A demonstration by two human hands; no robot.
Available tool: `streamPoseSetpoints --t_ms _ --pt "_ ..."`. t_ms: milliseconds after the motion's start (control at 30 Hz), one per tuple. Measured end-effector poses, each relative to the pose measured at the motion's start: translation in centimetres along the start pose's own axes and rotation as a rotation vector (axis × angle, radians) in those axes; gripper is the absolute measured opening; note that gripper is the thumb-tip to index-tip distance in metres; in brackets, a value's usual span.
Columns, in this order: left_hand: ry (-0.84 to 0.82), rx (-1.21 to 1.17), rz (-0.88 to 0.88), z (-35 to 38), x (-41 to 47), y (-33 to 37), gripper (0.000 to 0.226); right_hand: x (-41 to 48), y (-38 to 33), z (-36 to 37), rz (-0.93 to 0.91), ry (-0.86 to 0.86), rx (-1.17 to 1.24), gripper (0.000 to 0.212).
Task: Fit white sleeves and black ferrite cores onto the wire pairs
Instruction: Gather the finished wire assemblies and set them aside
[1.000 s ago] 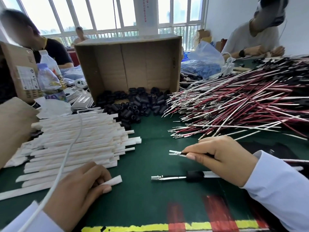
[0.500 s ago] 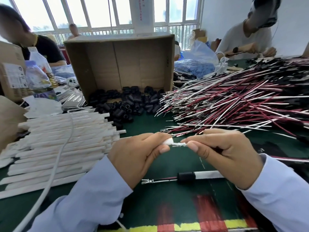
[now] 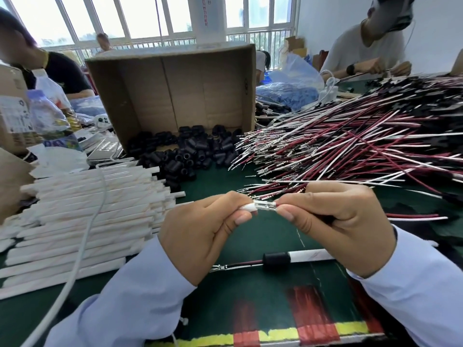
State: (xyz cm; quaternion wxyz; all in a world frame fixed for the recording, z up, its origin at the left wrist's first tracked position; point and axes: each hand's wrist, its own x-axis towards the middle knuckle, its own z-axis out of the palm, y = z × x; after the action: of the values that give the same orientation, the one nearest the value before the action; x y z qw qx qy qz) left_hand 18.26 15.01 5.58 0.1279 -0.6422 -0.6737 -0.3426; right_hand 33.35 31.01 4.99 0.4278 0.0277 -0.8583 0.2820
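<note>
My left hand (image 3: 208, 229) pinches a white sleeve (image 3: 248, 208) at its end, most of it hidden in my palm. My right hand (image 3: 335, 221) pinches a wire pair (image 3: 265, 205) just behind its metal terminals, whose tips meet the sleeve's mouth. Below my hands a finished wire pair (image 3: 275, 261) with a black ferrite core and white sleeve lies on the green table (image 3: 225, 309). White sleeves (image 3: 82, 216) are stacked on the left, black ferrite cores (image 3: 190, 151) spill from a cardboard box (image 3: 175, 88), and red, white and black wire pairs (image 3: 350, 151) are piled on the right.
A white cable (image 3: 82, 246) crosses the sleeve stack. Plastic bottles (image 3: 47, 116) and a small carton stand at the far left. Other people work at the table's far left and far right. Yellow and red tape (image 3: 275, 336) marks the near edge.
My left hand picked a sleeve off the stack and carried it to the middle. My right hand lifted the wire pair up to meet it. Now the terminals touch the sleeve's opening.
</note>
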Motion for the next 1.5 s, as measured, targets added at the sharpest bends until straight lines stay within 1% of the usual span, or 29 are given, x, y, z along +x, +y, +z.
streamPoseSetpoints --t_ms 133,267,467,567,667,733,800,867,900,933,967,1000,1067,1100,1133,1167,1200,1233,1267,1300,1367,1400,1433,1500 --pt "0.023 0.048 -0.011 -0.1 0.1 0.3 0.035 -0.1 -0.2 0.0 -0.036 0.022 -0.064 0.016" --pt "0.028 0.083 -0.005 -0.2 0.2 0.2 0.034 -0.1 -0.4 -0.1 -0.046 0.011 -0.104 0.019" --pt "0.028 0.139 -0.035 0.0 0.0 0.4 0.032 -0.1 -0.5 -0.2 -0.085 0.023 -0.168 0.018" --pt "-0.004 0.159 -0.055 -0.3 0.0 0.6 0.031 -0.2 -0.8 -0.2 -0.079 -0.015 -0.203 0.018" --pt "-0.086 0.186 -0.017 -0.7 0.1 0.9 0.035 -0.2 -0.8 -0.3 -0.026 -0.081 -0.207 0.02" --pt "-0.159 0.259 0.04 -0.4 0.1 1.0 0.037 -0.1 -0.7 -0.1 0.052 -0.121 -0.22 0.022" --pt "-0.226 0.322 0.085 0.4 0.4 1.6 0.034 0.1 -0.5 0.9 0.159 -0.199 -0.236 0.029" --pt "-0.32 0.372 0.108 1.7 0.7 2.5 0.028 0.0 -0.5 2.2 0.261 -0.279 -0.146 0.039" --pt "-0.366 0.389 0.091 2.0 1.0 2.8 0.029 0.1 -0.5 1.9 0.312 -0.314 -0.067 0.038" --pt "-0.373 0.397 0.045 1.6 1.4 2.5 0.033 0.2 -0.4 0.9 0.323 -0.353 -0.038 0.035" --pt "-0.342 0.393 -0.019 0.8 1.7 1.4 0.038 0.5 -0.1 -0.7 0.298 -0.389 -0.075 0.035" --pt "-0.311 0.38 -0.083 -0.2 1.5 0.1 0.043 0.9 0.3 -2.8 0.317 -0.423 -0.115 0.037" --pt "-0.202 0.393 -0.178 -1.7 1.2 -1.9 0.051 1.8 0.8 -6.3 0.352 -0.429 -0.231 0.04" --pt "-0.187 0.448 -0.161 -1.8 1.3 -1.9 0.054 1.8 0.9 -7.0 0.337 -0.444 -0.245 0.044" --pt "-0.218 0.472 -0.127 -1.1 1.3 -1.3 0.054 1.9 0.8 -6.6 0.272 -0.502 -0.267 0.048" --pt "-0.265 0.448 -0.091 0.1 1.2 -0.2 0.051 1.7 0.6 -5.3 0.192 -0.606 -0.288 0.049" --pt "-0.315 0.422 -0.053 1.3 1.2 1.0 0.046 1.5 0.4 -4.1 0.123 -0.695 -0.31 0.045" --pt "-0.342 0.396 -0.02 1.9 1.5 1.8 0.046 1.3 0.2 -3.6 0.108 -0.737 -0.319 0.038" --pt "-0.323 0.382 -0.011 1.7 2.0 1.7 0.048 1.5 0.3 -4.1 0.149 -0.728 -0.33 0.032" --pt "-0.285 0.38 -0.041 1.0 2.3 1.3 0.05 1.8 0.5 -5.3 0.212 -0.673 -0.399 0.032" --pt "-0.216 0.407 -0.105 0.0 2.7 0.7 0.049 1.7 1.1 -7.7 0.33 -0.525 -0.583 0.034" --pt "-0.21 0.447 -0.096 0.3 2.7 1.0 0.047 1.4 1.1 -7.8 0.351 -0.495 -0.657 0.037" --pt "-0.234 0.466 -0.054 1.1 2.8 1.7 0.043 1.2 0.6 -7.2 0.337 -0.521 -0.681 0.036" --pt "-0.339 0.415 0.039 3.5 3.2 4.0 0.026 0.4 -0.7 -4.3 0.26 -0.618 -0.573 0.034"
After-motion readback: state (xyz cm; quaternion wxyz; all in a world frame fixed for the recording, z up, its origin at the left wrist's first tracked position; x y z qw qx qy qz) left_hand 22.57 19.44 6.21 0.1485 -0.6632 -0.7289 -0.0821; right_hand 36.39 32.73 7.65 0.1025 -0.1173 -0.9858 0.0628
